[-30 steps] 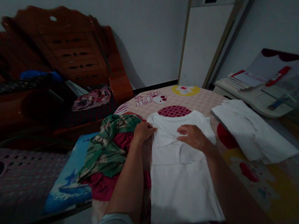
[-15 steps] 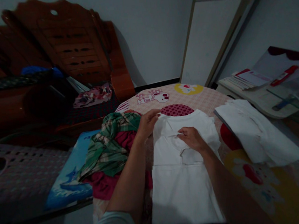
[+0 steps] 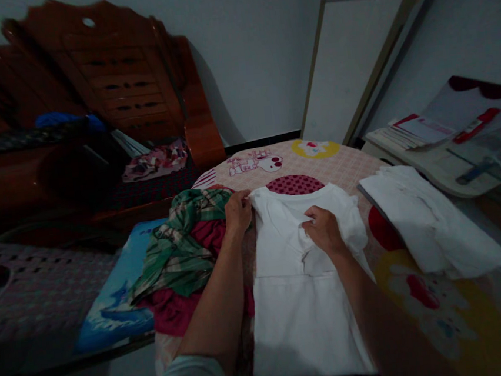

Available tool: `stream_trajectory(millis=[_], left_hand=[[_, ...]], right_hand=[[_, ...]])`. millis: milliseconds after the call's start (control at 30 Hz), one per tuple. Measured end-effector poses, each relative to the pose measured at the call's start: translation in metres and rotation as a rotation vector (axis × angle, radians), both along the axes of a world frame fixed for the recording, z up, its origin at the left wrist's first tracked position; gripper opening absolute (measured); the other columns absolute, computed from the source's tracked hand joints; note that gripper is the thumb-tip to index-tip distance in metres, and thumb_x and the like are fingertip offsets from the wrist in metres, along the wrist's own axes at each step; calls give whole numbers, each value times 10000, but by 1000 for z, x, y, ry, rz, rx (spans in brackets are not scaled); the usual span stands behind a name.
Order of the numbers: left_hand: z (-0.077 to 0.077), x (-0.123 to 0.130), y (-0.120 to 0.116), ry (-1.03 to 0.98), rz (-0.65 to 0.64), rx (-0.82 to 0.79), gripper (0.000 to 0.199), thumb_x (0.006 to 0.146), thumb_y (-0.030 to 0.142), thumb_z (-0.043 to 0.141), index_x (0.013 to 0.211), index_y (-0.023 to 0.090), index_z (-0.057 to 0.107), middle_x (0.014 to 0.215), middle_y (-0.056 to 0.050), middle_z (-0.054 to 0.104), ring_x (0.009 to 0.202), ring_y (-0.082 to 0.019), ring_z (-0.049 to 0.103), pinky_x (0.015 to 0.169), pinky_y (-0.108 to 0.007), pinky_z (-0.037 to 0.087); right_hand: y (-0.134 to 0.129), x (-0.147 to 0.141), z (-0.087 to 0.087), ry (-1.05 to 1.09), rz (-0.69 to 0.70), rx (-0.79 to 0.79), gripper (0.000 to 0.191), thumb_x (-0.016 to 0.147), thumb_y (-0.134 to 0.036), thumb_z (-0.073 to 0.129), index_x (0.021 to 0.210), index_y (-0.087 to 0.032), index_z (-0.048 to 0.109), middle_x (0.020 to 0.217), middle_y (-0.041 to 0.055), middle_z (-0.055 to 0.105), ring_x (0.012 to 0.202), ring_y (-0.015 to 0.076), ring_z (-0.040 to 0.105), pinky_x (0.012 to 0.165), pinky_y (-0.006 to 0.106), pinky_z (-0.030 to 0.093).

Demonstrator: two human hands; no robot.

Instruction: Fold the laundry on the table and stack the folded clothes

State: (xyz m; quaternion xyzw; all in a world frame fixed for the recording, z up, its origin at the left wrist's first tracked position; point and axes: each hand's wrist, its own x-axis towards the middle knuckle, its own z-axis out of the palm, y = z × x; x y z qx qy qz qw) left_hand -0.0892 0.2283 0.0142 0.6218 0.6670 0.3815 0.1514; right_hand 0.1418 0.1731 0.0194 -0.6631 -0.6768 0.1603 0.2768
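Note:
A white garment lies on the round table, its lower part folded up and its neckline toward the far edge. My left hand pinches the garment's upper left corner near the shoulder. Over the middle of the upper part, my right hand has its fingers closed on the white fabric. Beside my left forearm lies a heap with a green plaid cloth and a dark pink cloth. To the right rests a stack of folded white clothes.
Past the table's left side are a blue bag, a pink woven chair and a wooden bench. A side stand with papers and a red object is at the right.
My left hand has moved left and slightly down to the garment's shoulder corner, drawing it outward. My right hand has shifted slightly right, and the upper fabric lies flatter.

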Motion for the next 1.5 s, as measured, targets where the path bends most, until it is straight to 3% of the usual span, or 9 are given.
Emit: stream_trajectory(millis=[133, 333, 533, 667, 867, 1000, 1167, 1367, 1500], left_hand=[[-9, 1, 4, 78, -122, 80, 371, 828, 49, 477, 1115, 157, 687, 1183, -94, 700, 1140, -206, 632, 1034, -346, 469], [-19, 8, 7, 147, -314, 132, 477, 830, 48, 440, 1250, 174, 628, 1320, -80, 635, 1249, -192, 570, 1105, -372, 425], [-21, 9, 6, 173, -306, 57, 436, 849, 75, 441, 1234, 148, 633, 1311, -103, 635, 1241, -217, 577, 1099, -369, 431], [-23, 7, 8, 157, -270, 83, 434, 856, 68, 429, 1240, 139, 620, 1284, -109, 649, 1219, -216, 591, 1087, -376, 441], [-28, 4, 12, 136, -234, 129, 471, 840, 50, 421, 1271, 141, 589, 1325, -118, 619, 1263, -217, 556, 1107, -398, 425], [-31, 4, 12, 114, -234, 113, 495, 857, 67, 428, 1338, 129, 527, 1342, -139, 599, 1253, -219, 563, 1092, -389, 436], [-27, 6, 11, 90, -206, 127, 503, 835, 42, 454, 1327, 129, 507, 1319, -143, 604, 1171, -210, 608, 1042, -378, 469], [-16, 4, 6, 130, -159, 101, 240, 838, 74, 477, 972, 167, 653, 1009, -79, 704, 987, -200, 659, 938, -336, 511], [-23, 6, 7, 253, -284, 4, 309, 860, 82, 468, 1081, 170, 666, 1165, -105, 691, 1129, -221, 621, 1031, -373, 465]], right_hand=[[0, 8, 2, -58, -62, -47, 188, 715, -137, 573, 834, -195, 707, 801, 46, 720, 781, 195, 650, 703, 260, 445], [2, 10, 1, -127, -163, 45, 337, 772, -128, 486, 1021, -147, 712, 954, 120, 734, 878, 231, 663, 801, 303, 459], [13, 28, -11, 197, -174, 174, 417, 893, -282, 337, 985, -126, 713, 826, 101, 716, 808, 219, 644, 771, 312, 481], [17, 27, -16, 146, -127, 171, 415, 806, -465, 550, 983, -127, 712, 820, 104, 698, 786, 222, 617, 771, 325, 469], [18, 19, -11, 244, -97, 161, 191, 696, -358, 565, 687, -183, 643, 606, -2, 592, 599, 159, 515, 636, 279, 425], [17, 27, -9, 379, -247, 272, 157, 638, -301, 526, 697, -189, 618, 662, 5, 627, 648, 176, 554, 659, 283, 453], [17, 34, -14, 185, -254, 81, 209, 620, -247, 540, 741, -175, 694, 756, 65, 712, 767, 224, 639, 745, 302, 475], [14, 29, -13, -54, -147, -11, 234, 732, -299, 557, 803, -182, 746, 827, 95, 747, 811, 226, 665, 723, 285, 459], [13, 28, -11, -111, -179, -9, 184, 688, -254, 564, 730, -184, 729, 755, 80, 734, 745, 216, 653, 663, 274, 435]])
